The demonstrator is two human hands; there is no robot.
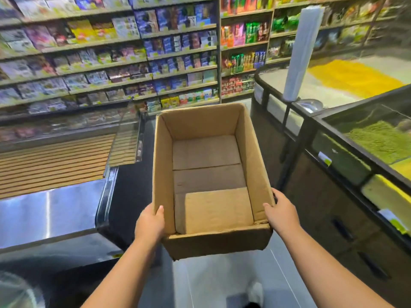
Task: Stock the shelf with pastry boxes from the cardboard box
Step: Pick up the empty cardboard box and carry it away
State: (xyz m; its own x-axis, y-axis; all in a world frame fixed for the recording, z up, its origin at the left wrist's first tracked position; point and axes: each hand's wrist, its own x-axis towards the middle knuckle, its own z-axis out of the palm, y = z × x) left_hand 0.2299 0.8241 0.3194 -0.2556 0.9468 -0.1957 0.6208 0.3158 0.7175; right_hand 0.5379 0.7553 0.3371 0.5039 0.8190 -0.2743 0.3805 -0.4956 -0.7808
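Note:
I hold a brown cardboard box [209, 174] in the air in front of me, over the aisle floor. Its top is open and nothing lies inside; only the folded bottom flaps show. My left hand [150, 221] grips the near left wall, thumb inside the box. My right hand [281, 213] grips the near right corner, fingers on the outside. Stocked shelves [106, 61] full of coloured boxes and packets fill the wall ahead and to the left. No pastry box can be told apart in the blurred shelves.
A low chest counter with a steel top [49, 210] and a slatted wooden panel [55, 163] stands at the left. A dark bulk-goods counter [347, 165] with glass bins runs along the right. A white roll of bags [302, 54] stands upright on it. Grey floor lies between.

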